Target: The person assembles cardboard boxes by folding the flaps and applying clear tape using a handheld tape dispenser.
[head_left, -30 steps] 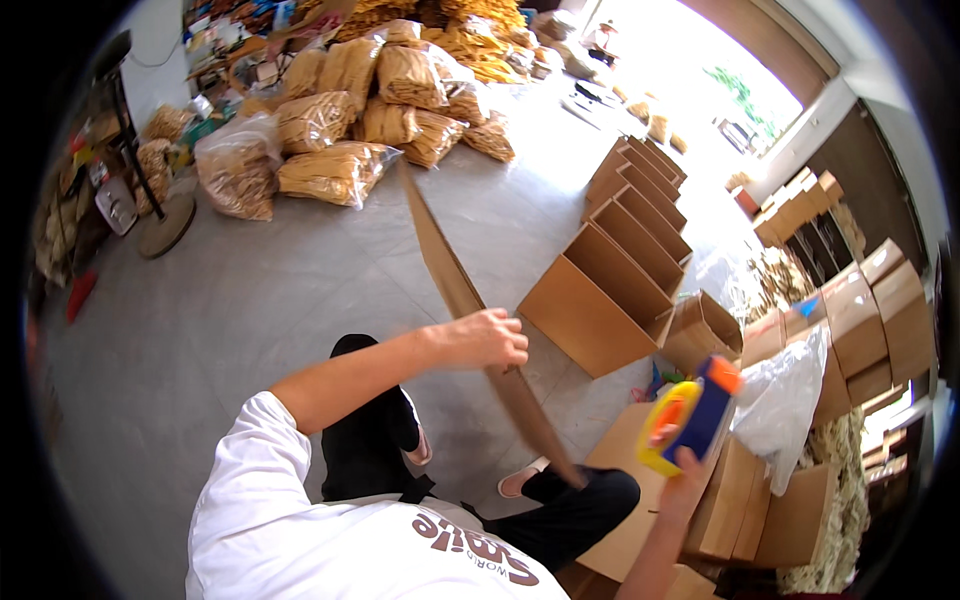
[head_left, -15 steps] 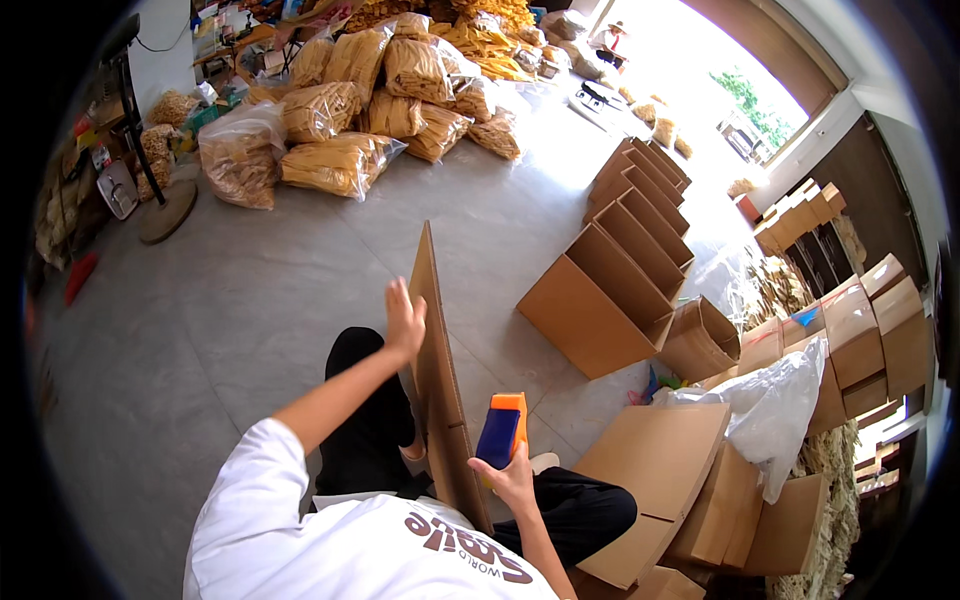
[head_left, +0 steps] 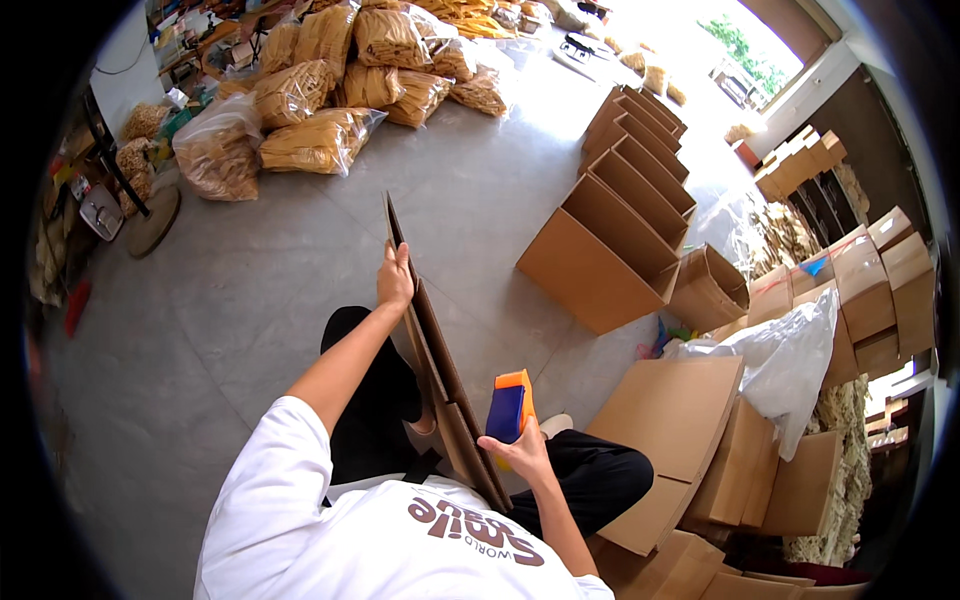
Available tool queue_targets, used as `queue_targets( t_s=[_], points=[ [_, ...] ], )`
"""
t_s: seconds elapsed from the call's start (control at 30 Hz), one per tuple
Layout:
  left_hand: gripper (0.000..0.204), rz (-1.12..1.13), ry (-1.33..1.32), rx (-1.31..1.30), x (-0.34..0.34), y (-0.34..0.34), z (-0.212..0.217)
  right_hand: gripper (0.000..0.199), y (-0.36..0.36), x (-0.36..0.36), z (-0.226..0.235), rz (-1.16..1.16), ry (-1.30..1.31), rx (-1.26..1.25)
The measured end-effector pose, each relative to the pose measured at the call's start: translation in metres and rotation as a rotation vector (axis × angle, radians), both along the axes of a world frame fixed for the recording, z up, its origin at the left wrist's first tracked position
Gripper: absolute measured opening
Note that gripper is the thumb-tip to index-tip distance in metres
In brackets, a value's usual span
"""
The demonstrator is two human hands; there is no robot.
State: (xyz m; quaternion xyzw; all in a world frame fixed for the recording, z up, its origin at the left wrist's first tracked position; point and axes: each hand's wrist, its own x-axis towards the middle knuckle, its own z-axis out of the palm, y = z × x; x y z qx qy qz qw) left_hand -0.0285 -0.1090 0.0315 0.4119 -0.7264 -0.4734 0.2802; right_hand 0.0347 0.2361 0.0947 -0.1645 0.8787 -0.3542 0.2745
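Note:
A flattened brown cardboard box stands on edge in front of me, running from my lap out over the grey floor. My left hand grips its upper edge near the far end. My right hand is just right of the cardboard near my knee. It holds an orange and blue tape dispenser upright, close beside the cardboard's face. I sit in a white shirt and black trousers, one shoe showing by the dispenser.
A row of open cardboard boxes stands ahead on the right. Flat cardboard sheets and a white plastic bag lie at my right, with stacked closed boxes beyond. Clear bags of yellowish material pile up at the far left.
The cardboard has been tipped up from leaning flat to standing on edge. My right hand brought the tape dispenser in from the right to beside it. My left hand slid along the top edge.

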Motion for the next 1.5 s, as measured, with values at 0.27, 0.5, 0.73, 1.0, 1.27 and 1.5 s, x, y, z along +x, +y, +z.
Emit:
queue_targets(
  t_s=[0.27, 0.5, 0.73, 1.0, 1.27, 1.5],
  points=[
    [0.036, -0.177, -0.193, 0.271, 0.039, -0.02, 0.026, 0.069, -0.001, 0.008, 0.016, -0.169, 0.339, 0.189],
    [0.06, -0.403, -0.087, 0.417, 0.06, 0.01, 0.058, 0.061, 0.01, -0.028, 0.034, -0.336, 0.661, 0.154],
    [0.079, -0.698, 0.028, 0.489, 0.093, 0.113, 0.062, 0.057, -0.03, -0.117, 0.048, -0.348, 0.717, 0.159],
    [0.095, -0.5, -0.023, 0.218, 0.137, 0.099, 0.06, 0.062, -0.068, -0.114, 0.005, -0.239, 0.648, 0.111],
    [0.086, -0.33, -0.474, -0.605, -0.017, -0.013, 0.08, 0.064, -0.053, -0.101, -0.001, -0.4, 0.744, -0.136],
    [0.063, -0.806, -0.852, -0.714, -0.025, 0.035, 0.052, 0.054, 0.05, -0.009, 0.043, -0.285, 0.718, -0.482]
  ],
)
